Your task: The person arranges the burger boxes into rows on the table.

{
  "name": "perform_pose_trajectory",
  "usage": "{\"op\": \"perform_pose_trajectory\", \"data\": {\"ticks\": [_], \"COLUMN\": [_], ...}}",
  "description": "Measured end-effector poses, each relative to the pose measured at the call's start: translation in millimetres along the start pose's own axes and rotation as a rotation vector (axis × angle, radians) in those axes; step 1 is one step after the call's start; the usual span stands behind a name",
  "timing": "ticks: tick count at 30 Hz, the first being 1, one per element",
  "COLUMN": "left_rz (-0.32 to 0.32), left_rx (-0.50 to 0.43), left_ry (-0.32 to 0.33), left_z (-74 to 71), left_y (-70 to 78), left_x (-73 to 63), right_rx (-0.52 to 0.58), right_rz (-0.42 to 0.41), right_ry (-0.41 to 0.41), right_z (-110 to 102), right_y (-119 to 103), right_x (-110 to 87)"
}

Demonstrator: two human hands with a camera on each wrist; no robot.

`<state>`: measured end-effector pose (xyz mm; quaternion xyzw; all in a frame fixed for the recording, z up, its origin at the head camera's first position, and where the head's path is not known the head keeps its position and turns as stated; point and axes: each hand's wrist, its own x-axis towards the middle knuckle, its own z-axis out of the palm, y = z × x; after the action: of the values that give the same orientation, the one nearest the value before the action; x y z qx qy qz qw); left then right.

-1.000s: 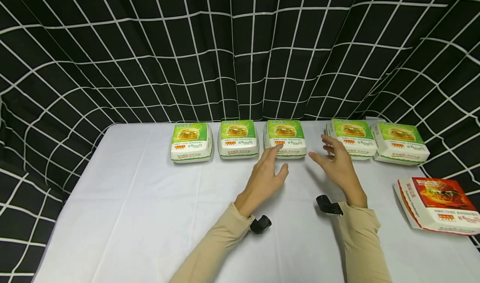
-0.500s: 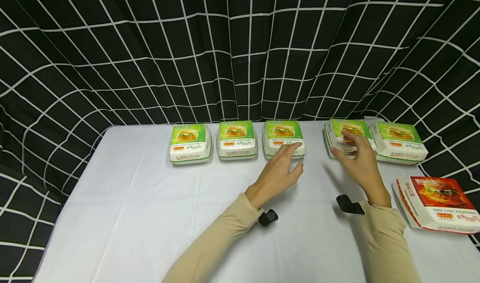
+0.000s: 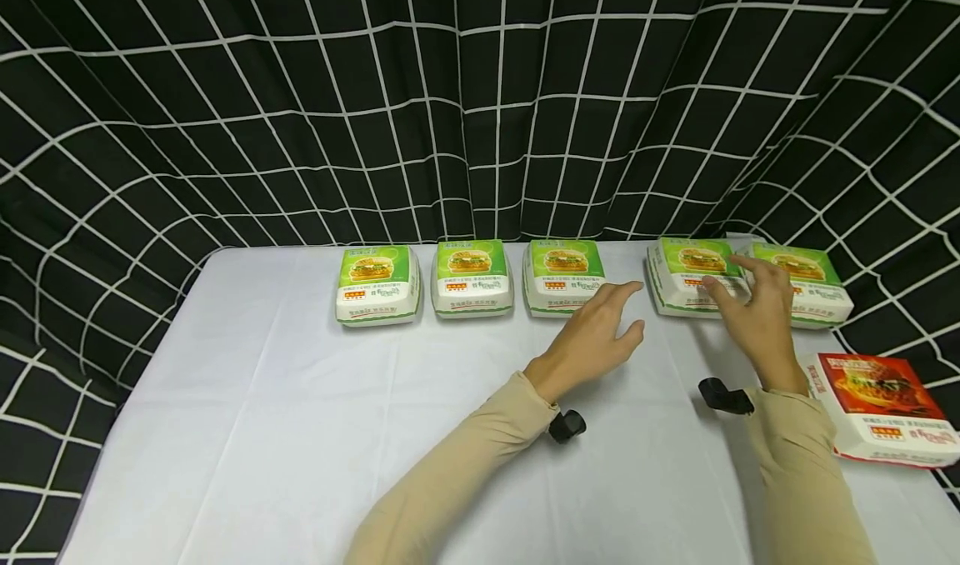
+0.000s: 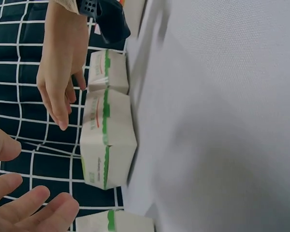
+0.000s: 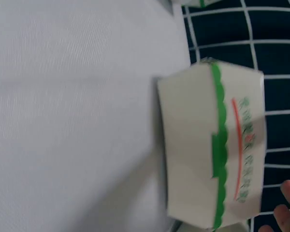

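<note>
Above the row of green-and-white burger boxes my two hands hover, neither holding anything. My left hand (image 3: 591, 340) is in front of the third green box (image 3: 561, 269), fingers extended and thumb apart. My right hand (image 3: 761, 323) hangs over the fourth green box (image 3: 686, 282) and the fifth green box (image 3: 806, 273), partly covering both. In the left wrist view, the fingers (image 4: 53, 212) of my left hand spread at lower left, with my right hand (image 4: 60, 63) above. The right wrist view shows the fourth box (image 5: 193, 145) closely, fingers (image 5: 287, 217) at its right edge.
Farther left in the row stand two more green boxes, the first box (image 3: 377, 286) and the second box (image 3: 472, 280). A red-topped burger box (image 3: 881, 407) lies at the right edge. White cloth (image 3: 300, 432) covers the table; a black gridded curtain (image 3: 420, 132) surrounds its back and sides.
Both hands have moved to the right. The right hand went from left of the fourth box to over the fourth and fifth; the left passed the third box. The boxes stay put.
</note>
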<state>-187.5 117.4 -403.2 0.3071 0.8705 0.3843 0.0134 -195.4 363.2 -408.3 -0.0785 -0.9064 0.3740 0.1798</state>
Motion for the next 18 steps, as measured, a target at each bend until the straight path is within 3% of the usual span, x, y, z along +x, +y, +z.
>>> {"op": "perform_pose_trajectory", "data": {"ticks": [7,18], "left_rz": [-0.010,-0.116], "left_rx": [-0.012,-0.076], "left_ry": [-0.034,-0.088], "left_z": [13.3,30.0], "left_y": [4.7,12.9], "left_x": [10.2,26.3], "right_rx": [-0.046,-0.107], "right_rz": [0.008,-0.004], "right_ry": [-0.048,-0.280], "right_z": [-1.2,-11.0], "right_y": [14.9,20.5], "right_x": [5.8,6.3]}}
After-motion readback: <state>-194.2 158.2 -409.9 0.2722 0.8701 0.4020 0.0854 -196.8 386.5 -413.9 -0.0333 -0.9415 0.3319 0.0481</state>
